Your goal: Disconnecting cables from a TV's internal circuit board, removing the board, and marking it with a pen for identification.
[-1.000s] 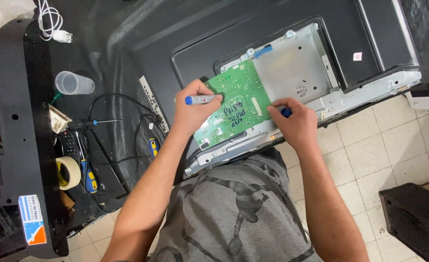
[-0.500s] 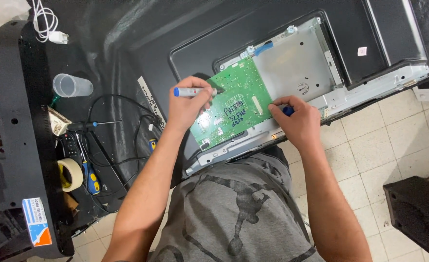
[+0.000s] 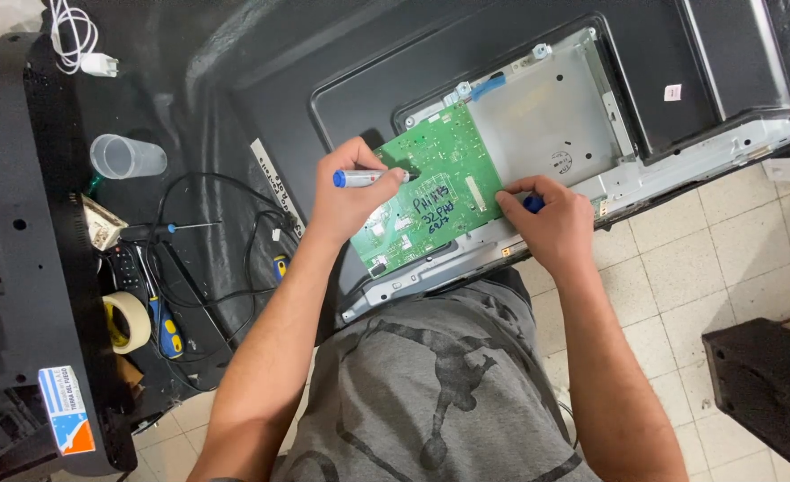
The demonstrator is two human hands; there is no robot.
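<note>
- On the silver metal chassis (image 3: 556, 125) of an opened black television back (image 3: 324, 54) lies a green circuit board (image 3: 426, 201), tilted, its lower left corner toward the person's grey shirt (image 3: 431, 393).
- Handwriting in dark ink shows near the board's middle.
- Left hand (image 3: 350, 192) rests at the board's left edge, fingers clenched around a marker (image 3: 368, 178) with a blue end; the marker lies roughly level, its tip pointing right over the board.
- Right hand (image 3: 547, 219) sits at the board's right edge, fingers curled on a small blue cap (image 3: 533, 203), fingertips touching the board's rim.
- Both forearms reach up from the bottom edge of the view, one on each side of the shirt.
- Left of the television, on the dark tabletop (image 3: 20, 268), a clear plastic cup (image 3: 127, 156) lies on its side.
- Below the cup lie a thin screwdriver (image 3: 172, 230), black cables (image 3: 234, 268), a roll of masking tape (image 3: 127, 321) and a blue-and-yellow screwdriver (image 3: 165, 326).
- A white cable with plug (image 3: 78, 45) sits near the top left corner.
- Pale floor tiles (image 3: 725, 232) show at right, with a black box (image 3: 765, 393) in the lower right corner.
</note>
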